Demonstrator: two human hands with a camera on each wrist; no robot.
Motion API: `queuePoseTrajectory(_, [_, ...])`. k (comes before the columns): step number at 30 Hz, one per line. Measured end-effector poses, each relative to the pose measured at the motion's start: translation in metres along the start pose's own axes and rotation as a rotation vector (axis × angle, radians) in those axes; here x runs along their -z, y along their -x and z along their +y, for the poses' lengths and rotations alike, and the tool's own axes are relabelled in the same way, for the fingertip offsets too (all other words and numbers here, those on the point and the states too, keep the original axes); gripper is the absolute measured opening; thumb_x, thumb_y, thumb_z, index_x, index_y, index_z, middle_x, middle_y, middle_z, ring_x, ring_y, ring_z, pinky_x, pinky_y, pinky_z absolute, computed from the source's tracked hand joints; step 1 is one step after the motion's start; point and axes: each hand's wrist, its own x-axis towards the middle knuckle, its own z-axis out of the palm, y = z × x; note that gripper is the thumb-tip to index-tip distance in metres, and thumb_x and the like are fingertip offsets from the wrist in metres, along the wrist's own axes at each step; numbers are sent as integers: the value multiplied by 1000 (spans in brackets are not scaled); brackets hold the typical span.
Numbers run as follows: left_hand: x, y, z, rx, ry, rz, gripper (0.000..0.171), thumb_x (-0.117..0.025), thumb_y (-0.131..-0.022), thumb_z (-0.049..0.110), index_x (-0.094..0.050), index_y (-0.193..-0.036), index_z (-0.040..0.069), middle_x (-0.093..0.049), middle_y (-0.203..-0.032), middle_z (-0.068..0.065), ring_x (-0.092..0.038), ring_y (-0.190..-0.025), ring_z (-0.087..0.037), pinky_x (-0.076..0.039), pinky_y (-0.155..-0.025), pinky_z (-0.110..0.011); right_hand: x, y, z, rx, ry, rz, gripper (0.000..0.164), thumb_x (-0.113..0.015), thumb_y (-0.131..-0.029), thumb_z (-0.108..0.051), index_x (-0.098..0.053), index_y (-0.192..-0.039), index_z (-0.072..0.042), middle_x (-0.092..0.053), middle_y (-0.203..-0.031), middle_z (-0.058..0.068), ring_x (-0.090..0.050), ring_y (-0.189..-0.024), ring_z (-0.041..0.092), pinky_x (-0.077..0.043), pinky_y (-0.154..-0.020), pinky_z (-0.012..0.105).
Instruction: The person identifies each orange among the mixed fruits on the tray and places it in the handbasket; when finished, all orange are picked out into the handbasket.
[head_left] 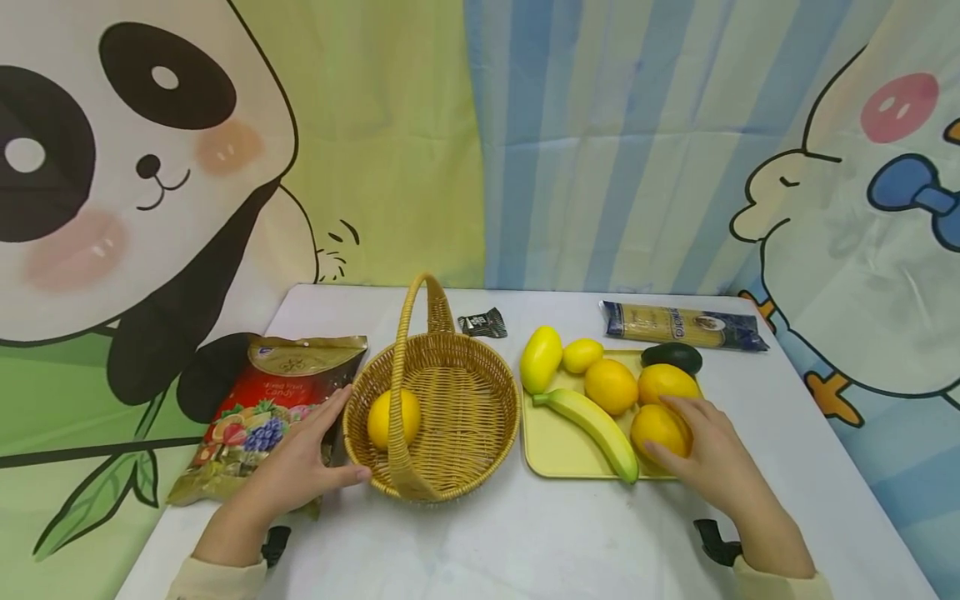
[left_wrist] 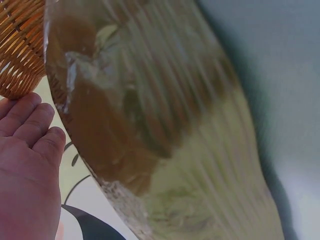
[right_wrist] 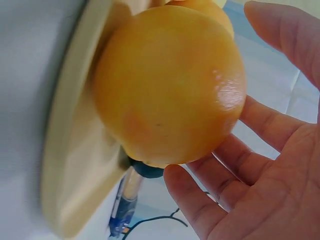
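A wicker basket (head_left: 465,417) with a tall arched handle stands left of the middle in the head view, one orange (head_left: 379,421) inside it. My left hand (head_left: 300,462) is at the basket's left side, fingers extended along the wall and thumb near the front rim. In the left wrist view its fingertips (left_wrist: 44,111) lie right by the woven base. Over the pale yellow tray (head_left: 540,461), my right hand (head_left: 716,454) reaches around the front-right orange (head_left: 658,430) with thumb and fingers spread. The right wrist view shows that orange (right_wrist: 170,85) between them, the fingers loosely bent.
Also on the tray are a banana (head_left: 592,423), another orange (head_left: 611,387), a further orange-yellow fruit (head_left: 669,382), a lemon (head_left: 582,355), a mango (head_left: 541,360) and an avocado (head_left: 671,357). A candy bag (head_left: 262,425) lies left, a black wrapped packet (head_left: 483,323) and spaghetti pack (head_left: 682,326) behind.
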Motion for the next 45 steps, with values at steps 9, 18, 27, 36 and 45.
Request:
queuePoseTrajectory(9, [0, 0, 2, 12, -3, -5, 126, -85, -73, 69, -11, -170, 33, -21, -175, -18, -23, -156, -55, -27, -111, -85, -6, 4, 5, -36, -11, -9, 82, -80, -91, -46, -46, -155, -8, -46, -151, 29, -42, -134, 51, -39, -109, 77])
queuePoseTrajectory(18, [0, 0, 1, 12, -9, -4, 127, -84, -73, 70, -12, -170, 31, -22, -174, -18, -24, -156, -55, -28, -111, -84, -12, 5, 8, -54, -23, 11, 84, -85, -88, -38, -46, -155, -6, -45, -150, 30, -44, -132, 51, -39, -108, 77])
queuePoseTrajectory(27, [1, 1, 2, 23, -5, -9, 126, -85, -73, 69, -11, -170, 33, -21, -175, -18, -23, -156, -54, -27, -111, -84, -17, 6, 11, -69, -29, 37, 89, -88, -84, -36, -44, -156, -6, -43, -149, 31, -44, -131, 51, -39, -106, 78])
queuePoseTrajectory(36, [0, 0, 2, 16, -4, -8, 127, -85, -73, 68, -11, -170, 32, -20, -175, -17, -23, -156, -54, -27, -111, -84, -17, 6, 11, -81, -17, 34, 89, -87, -85, -37, -44, -156, -6, -44, -147, 31, -45, -128, 51, -41, -107, 77])
queuePoseTrajectory(45, [0, 1, 2, 21, -7, -8, 127, -84, -73, 70, -10, -170, 33, -20, -175, -17, -22, -156, -54, -27, -112, -84, -12, 5, 6, -83, -16, 5, 89, -86, -86, -38, -43, -156, -4, -45, -146, 31, -48, -125, 49, -43, -105, 75])
